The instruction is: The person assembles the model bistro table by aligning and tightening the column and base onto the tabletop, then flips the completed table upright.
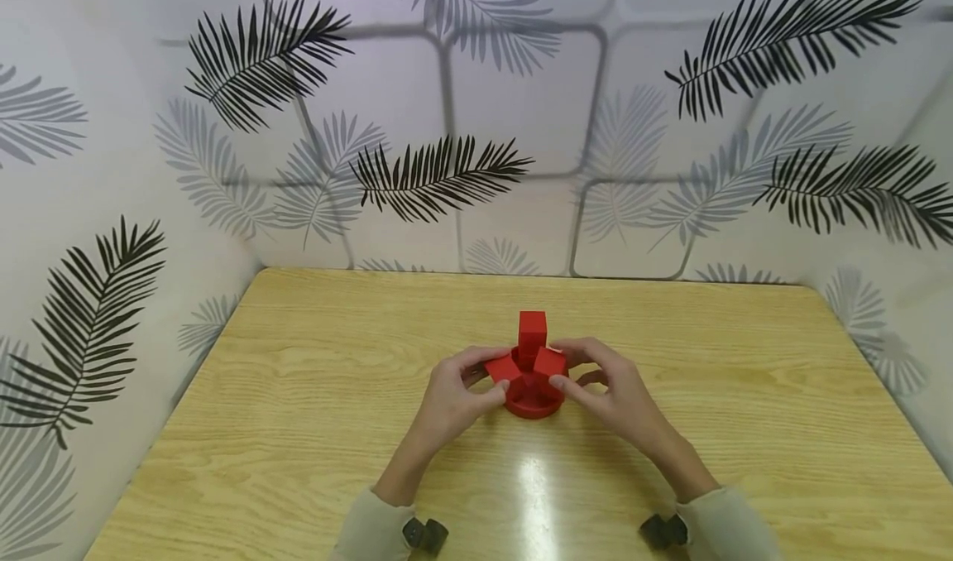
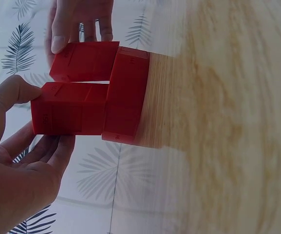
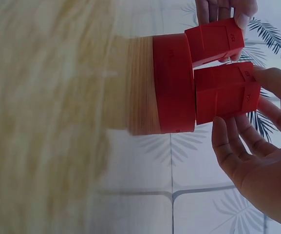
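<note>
A round red base (image 1: 532,410) sits on the wooden table, and red angular blocks stand in it. My left hand (image 1: 457,391) pinches the left block (image 1: 504,368) between thumb and fingers. On the other side, my right hand (image 1: 612,385) grips the right block (image 1: 551,364) the same way. Behind these two rises a taller-looking rear block (image 1: 532,329), touched by neither hand. The left wrist view shows the left block (image 2: 69,109) with its lower end at the base (image 2: 125,97). In the right wrist view, small dark markings appear on the right block (image 3: 225,92).
The wood-grain table (image 1: 335,346) extends around the base on all sides. At its far edge stands a pale wall (image 1: 514,106) with leaf prints. Dark wrist devices (image 1: 425,536) sit near both sleeve cuffs.
</note>
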The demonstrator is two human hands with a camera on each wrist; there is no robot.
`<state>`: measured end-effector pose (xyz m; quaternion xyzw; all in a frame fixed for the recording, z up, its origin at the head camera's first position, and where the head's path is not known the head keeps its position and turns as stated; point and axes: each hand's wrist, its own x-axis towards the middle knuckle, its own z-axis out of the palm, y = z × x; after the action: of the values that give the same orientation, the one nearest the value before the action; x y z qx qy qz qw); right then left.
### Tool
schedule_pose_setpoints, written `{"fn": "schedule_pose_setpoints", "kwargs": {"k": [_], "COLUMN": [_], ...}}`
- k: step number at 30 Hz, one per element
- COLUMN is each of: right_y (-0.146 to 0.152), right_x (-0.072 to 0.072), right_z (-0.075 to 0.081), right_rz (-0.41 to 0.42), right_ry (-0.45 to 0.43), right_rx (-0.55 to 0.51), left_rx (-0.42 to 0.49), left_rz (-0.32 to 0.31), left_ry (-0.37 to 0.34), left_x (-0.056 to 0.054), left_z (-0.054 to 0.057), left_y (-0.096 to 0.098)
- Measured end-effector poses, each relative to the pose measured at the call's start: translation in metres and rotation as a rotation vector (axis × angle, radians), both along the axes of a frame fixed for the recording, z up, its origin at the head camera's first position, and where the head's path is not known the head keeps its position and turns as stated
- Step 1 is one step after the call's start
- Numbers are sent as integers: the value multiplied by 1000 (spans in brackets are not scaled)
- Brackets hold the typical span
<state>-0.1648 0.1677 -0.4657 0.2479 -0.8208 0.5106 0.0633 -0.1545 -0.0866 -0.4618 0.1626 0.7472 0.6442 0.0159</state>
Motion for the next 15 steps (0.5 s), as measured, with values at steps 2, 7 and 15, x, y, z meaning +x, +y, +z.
{"fn": "schedule_pose_setpoints", "kwargs": {"k": [2,7,15], "right_y": [-2,-5,-7], "right_x": [0,0,0], "right_z": [-1,-2,-1], "right_rz": [-3,-8,-33], "right_ry": [11,-2,-28], "right_rx": [18,61,100], "left_rx": [-1,0,9], "left_rz": [0,3,-3], "left_ry": [3,8,6], "left_x": [0,-1,-2], "left_z": [0,-1,-3], "left_y": [0,1,0]}}
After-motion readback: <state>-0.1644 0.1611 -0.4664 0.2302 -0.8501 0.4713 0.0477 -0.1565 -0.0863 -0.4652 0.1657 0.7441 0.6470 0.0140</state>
